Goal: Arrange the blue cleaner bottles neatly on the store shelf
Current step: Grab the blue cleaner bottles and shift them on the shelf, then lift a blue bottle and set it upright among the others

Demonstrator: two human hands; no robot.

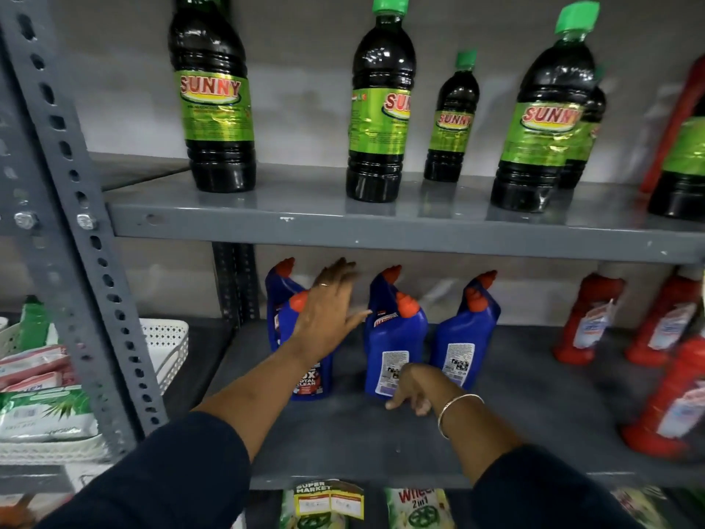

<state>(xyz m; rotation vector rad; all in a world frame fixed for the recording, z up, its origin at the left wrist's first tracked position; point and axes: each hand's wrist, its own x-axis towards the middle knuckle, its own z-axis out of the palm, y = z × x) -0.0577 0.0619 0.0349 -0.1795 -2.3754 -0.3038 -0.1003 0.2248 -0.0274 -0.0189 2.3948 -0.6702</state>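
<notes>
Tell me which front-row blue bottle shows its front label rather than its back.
The leftmost front blue bottle, partly behind the left hand: its label reads "Total Clean". The middle one and right one show white back labels.

Blue cleaner bottles [395,345]: 5 showing w/ orange caps, 2 at left, 2 in middle, 1 at right. Dark green-cap bottles [377,112] on upper shelf: 5 clear, maybe 6 incl. one cut off at right edge. Red bottles [585,318]: approx 4 showing, blurry. White baskets [168,345]: 2 sitting left.
</notes>
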